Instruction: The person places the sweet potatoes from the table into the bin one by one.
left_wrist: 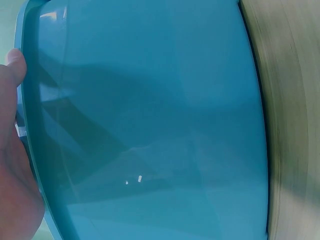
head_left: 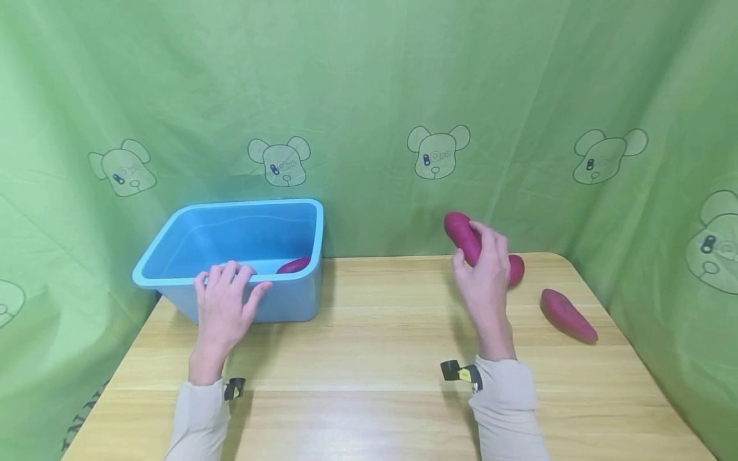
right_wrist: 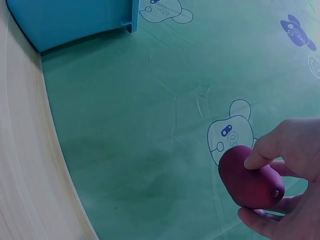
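Observation:
My right hand (head_left: 486, 269) holds a purple-red sweet potato (head_left: 461, 234) between thumb and fingers, raised above the back of the table. In the right wrist view, the rounded end of that sweet potato (right_wrist: 247, 177) points toward the camera. My left hand (head_left: 223, 304) grips the front rim of a blue plastic bin (head_left: 288, 301), fingers hooked over the edge; in the left wrist view the thumb lies against the rim. Inside the bin, partly hidden by its front wall, is one sweet potato (head_left: 294, 266).
Another sweet potato (head_left: 516, 270) lies behind my right hand, partly covered by it. Further right, one more sweet potato (head_left: 567, 315) rests on the wooden table (head_left: 369, 384). A green cloth (head_left: 369, 77) with bear-head prints hangs along the back and sides.

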`<state>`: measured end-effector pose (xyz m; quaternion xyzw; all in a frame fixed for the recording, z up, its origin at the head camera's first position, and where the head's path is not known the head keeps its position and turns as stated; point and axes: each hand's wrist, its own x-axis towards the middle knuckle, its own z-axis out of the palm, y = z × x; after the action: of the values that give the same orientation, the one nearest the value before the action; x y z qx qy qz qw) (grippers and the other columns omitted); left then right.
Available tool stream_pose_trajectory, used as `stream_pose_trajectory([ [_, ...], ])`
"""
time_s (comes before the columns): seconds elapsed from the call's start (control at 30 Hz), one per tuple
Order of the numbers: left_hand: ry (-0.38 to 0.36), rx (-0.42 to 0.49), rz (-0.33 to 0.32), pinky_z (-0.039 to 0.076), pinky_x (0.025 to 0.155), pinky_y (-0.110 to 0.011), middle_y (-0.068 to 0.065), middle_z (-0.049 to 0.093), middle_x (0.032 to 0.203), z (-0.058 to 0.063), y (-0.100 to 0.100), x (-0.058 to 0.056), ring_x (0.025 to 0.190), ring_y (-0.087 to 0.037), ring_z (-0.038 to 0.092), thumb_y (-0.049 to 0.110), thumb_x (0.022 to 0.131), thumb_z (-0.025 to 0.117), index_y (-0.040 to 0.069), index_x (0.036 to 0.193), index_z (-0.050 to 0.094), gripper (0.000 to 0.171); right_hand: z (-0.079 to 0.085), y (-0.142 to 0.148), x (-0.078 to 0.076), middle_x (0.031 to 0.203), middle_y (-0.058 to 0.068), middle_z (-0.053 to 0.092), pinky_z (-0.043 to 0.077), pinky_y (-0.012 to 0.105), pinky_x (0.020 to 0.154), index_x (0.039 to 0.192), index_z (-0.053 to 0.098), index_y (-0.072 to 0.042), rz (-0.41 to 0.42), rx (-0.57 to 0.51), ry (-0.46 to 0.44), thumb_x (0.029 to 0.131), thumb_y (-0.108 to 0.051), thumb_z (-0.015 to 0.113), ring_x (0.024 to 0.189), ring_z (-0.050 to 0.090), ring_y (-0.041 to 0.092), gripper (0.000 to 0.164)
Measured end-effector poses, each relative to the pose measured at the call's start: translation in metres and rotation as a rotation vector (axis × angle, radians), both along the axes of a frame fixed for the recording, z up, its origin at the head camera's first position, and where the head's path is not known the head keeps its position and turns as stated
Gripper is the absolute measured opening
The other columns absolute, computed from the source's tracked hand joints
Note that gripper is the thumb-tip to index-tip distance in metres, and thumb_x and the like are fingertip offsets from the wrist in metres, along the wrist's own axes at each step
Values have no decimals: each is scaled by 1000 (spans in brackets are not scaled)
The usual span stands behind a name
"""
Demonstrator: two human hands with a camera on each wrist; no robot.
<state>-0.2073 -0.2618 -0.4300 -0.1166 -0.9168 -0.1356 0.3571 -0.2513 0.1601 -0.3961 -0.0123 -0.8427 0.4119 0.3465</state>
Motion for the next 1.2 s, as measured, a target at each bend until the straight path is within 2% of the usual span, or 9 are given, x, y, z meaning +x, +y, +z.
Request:
stream_pose_trajectory([
  [0.2, 3, -3, 0, 24, 89, -55, -6, 55, 97, 0, 0, 0, 97, -31, 44, 51, 89, 58, 14, 96, 60, 37, 2, -2, 1, 127, 13, 49, 40, 48, 85, 132, 52, -17, 6, 10, 34, 80, -4, 65, 102, 53, 32, 55],
  [0.9, 9, -8, -2, 25, 89, -55, -6, 55, 98, -1, 0, -1, 96, -31, 44, 51, 89, 58, 14, 97, 60, 38, 8, -12, 4, 128, 12, 49, 38, 49, 85, 132, 53, -19, 51, 3, 26, 81, -6, 65, 103, 51, 32, 54],
  [1.2, 4, -10, -2, 24, 89, -55, -6, 55, 98, 0, 0, 0, 97, -31, 44, 51, 89, 58, 14, 98, 60, 38, 8, -24, 6, 128, 13, 49, 43, 48, 85, 131, 53, -17, 99, 10, 51, 80, -5, 66, 105, 53, 31, 54],
])
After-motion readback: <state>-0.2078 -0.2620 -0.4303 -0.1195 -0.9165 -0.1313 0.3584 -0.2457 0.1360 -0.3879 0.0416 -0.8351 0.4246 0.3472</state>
